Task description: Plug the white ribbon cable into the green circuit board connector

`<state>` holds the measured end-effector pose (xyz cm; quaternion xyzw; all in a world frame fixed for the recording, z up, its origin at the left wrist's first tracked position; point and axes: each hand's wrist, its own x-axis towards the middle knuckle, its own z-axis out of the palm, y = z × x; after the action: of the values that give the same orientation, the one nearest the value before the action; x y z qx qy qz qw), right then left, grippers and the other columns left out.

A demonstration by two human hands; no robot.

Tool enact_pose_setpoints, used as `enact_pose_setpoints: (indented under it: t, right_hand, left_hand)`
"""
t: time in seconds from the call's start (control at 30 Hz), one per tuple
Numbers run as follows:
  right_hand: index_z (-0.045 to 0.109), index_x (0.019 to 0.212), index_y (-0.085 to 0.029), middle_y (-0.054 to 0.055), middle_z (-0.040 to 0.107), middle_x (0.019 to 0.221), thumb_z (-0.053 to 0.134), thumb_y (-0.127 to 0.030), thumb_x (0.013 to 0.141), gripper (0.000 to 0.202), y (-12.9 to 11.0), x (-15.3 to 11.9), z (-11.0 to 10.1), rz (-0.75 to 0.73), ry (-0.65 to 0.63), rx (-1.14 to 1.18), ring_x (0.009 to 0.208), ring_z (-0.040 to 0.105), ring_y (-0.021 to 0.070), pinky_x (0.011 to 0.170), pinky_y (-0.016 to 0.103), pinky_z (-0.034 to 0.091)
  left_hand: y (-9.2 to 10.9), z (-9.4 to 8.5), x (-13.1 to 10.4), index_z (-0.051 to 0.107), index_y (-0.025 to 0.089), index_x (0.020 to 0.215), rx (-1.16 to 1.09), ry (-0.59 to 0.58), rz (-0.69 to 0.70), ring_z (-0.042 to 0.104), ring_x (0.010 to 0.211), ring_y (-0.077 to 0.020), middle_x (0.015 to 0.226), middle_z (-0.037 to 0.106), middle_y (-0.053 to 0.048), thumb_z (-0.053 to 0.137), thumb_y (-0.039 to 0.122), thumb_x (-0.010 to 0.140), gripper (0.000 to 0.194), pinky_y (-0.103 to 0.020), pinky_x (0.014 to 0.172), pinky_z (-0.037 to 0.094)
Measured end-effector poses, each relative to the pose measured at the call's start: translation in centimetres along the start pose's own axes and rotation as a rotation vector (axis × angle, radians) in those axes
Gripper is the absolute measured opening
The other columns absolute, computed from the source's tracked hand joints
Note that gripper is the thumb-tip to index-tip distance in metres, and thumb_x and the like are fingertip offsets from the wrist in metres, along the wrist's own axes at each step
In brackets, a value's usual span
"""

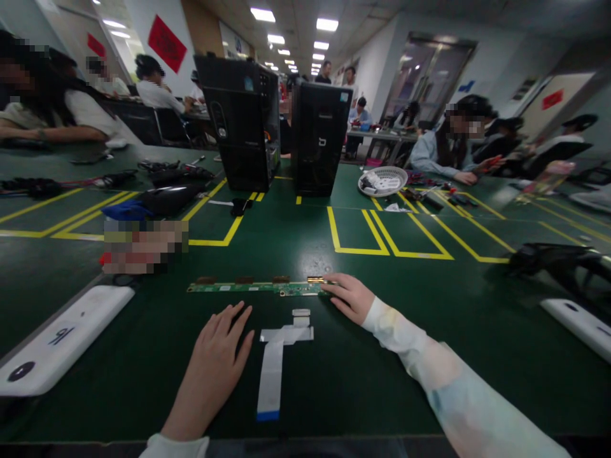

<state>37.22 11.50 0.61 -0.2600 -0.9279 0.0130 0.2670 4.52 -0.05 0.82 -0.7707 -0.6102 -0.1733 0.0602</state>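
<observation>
A long, narrow green circuit board (pixel 252 287) lies across the table, with several brown flaps along its far edge. My right hand (pixel 352 296) rests at the board's right end, its fingers stretched out and slightly spread over that end, which they partly hide. Nearer to me, a white flat ribbon cable (pixel 271 375) lies folded, with a connector at its far end and a blue strip at its near end. Just left of the cable, my left hand (pixel 220 346) lies palm down on the table, fingers apart, holding nothing.
Two black computer towers (pixel 321 137) stand at the back of the green table, marked with yellow tape. White devices (pixel 62 337) lie left and right. A white basket (pixel 382 182) and loose parts sit back right; dark cables (pixel 176 175) lie back left. Other people sit around.
</observation>
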Motion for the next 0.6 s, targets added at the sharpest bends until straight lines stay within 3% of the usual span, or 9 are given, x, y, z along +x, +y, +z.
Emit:
enact_pose_setpoints:
  t: [0.23,0.43,0.6]
  right_hand:
    - [0.054,0.131,-0.017,0.015,0.055,0.133,0.043,-0.030,0.096,0.039,-1.2,-1.2,0.9,0.031,-0.068,0.009,0.128,0.047,0.0247,0.105,0.048,0.041]
    - [0.053,0.132,-0.017,0.015,0.054,0.136,0.044,-0.029,0.095,0.040,-1.9,-1.7,0.6,0.069,-0.093,0.005,0.131,0.044,0.0249,0.107,0.049,0.039]
    - [0.055,0.130,-0.017,0.015,0.056,0.133,0.044,-0.028,0.095,0.038,-1.8,-1.5,0.6,0.055,-0.068,0.033,0.128,0.047,0.0238,0.104,0.048,0.042]
  left_hand:
    - [0.7,-0.7,0.1,0.047,0.024,0.139,-0.073,-0.079,0.108,0.046,0.133,-0.0262,0.143,0.051,-0.008,0.038,0.038,0.097,0.046,-0.051,0.109,0.038]
    - [3.5,-3.1,1.4,0.044,0.030,0.140,-0.170,-0.233,0.389,0.050,0.128,-0.0235,0.141,0.053,-0.004,0.044,0.032,0.096,0.044,-0.048,0.106,0.043]
    - [5.4,-3.7,3.1,0.048,0.025,0.134,-0.212,-0.310,0.528,0.055,0.121,-0.0232,0.135,0.057,-0.006,0.049,0.025,0.093,0.041,-0.046,0.104,0.046]
